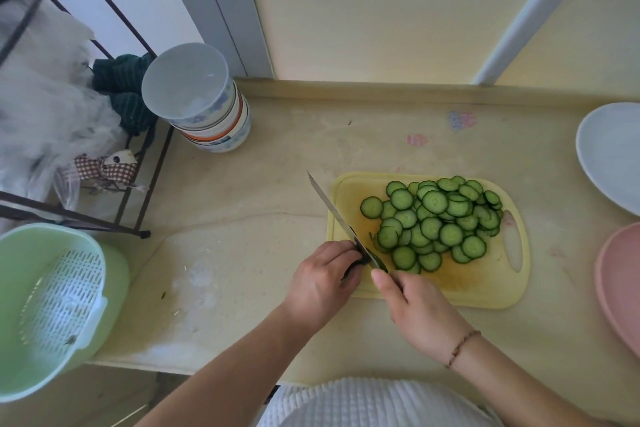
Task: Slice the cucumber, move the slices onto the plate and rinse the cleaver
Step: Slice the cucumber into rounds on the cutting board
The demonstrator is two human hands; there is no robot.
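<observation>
Your left hand (320,282) curls around the last cucumber stub (356,265) at the cutting board's (485,291) near-left edge; your right hand (419,308) grips the cleaver (341,218) there. Slices (434,222) cover the board; the plate (609,152), beyond its right end, awaits them, and rinsing remains.

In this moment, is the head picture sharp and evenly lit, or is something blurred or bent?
Head view: soft, even light; the cucumber slices on the cutting board are sharp; the plastic bags at far left are smeared; the wide lens bends the wall edges and stretches the white plate at the right border.
</observation>
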